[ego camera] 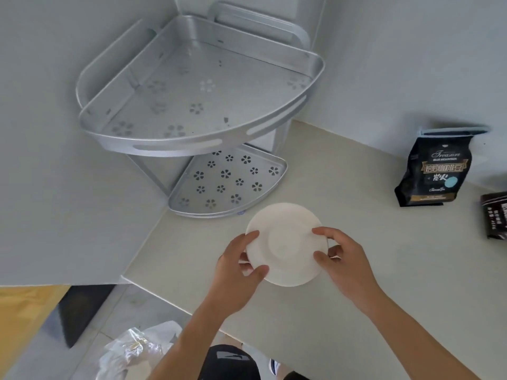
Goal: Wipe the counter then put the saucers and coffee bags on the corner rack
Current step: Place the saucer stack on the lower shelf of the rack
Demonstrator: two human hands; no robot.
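Two hands, left hand point(236, 272) and right hand point(348, 261), gripping saucer point(285, 242), rack point(197, 127) ahead, coffee bag point(436, 171) aside

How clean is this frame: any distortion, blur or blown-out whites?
Head view: wide-angle bending curves the corner rack and counter edge; even, soft light; the saucer is nearly blown out; coffee bag lettering is slightly soft.

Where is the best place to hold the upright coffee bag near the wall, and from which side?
Judging from its pose, take the upright coffee bag around its narrower upper body, just under the folded top, coming from the front. The wall stands close behind it, and the second bag sits to its right, so the front and left are free for the grip.
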